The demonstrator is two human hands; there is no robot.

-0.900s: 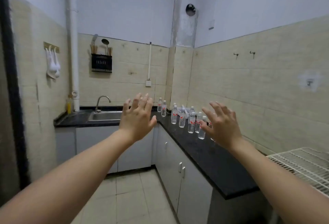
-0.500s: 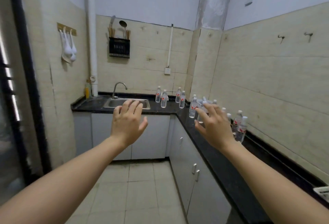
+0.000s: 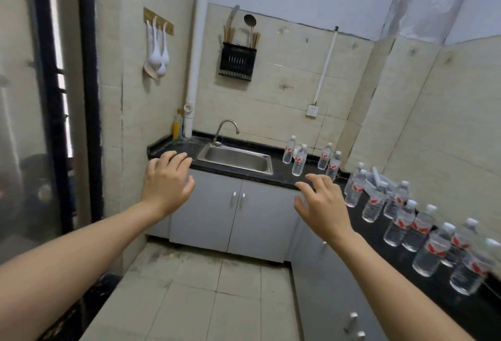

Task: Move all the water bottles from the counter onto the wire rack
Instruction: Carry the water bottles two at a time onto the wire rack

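Several clear water bottles (image 3: 400,222) with white caps and red-and-white labels stand along the black counter (image 3: 376,243) on the right. A smaller group of bottles (image 3: 299,160) stands past the sink near the corner. My left hand (image 3: 168,182) hovers with fingers spread in front of the counter's left end, holding nothing. My right hand (image 3: 321,203) floats with fingers apart and empty over the counter's front edge, just left of the nearest bottles and apart from them. The wire rack is out of view.
A steel sink (image 3: 235,157) with a tap (image 3: 226,130) sits in the back counter. Grey cabinet doors (image 3: 235,213) run below. A black utensil holder (image 3: 237,61) and white ladles (image 3: 157,53) hang on the tiled walls. A dark door frame (image 3: 89,96) stands left.
The view has swung left and drawn closer to the counter; the wire rack slid out at the right. Both hands stayed raised, fingers spread, and empty.
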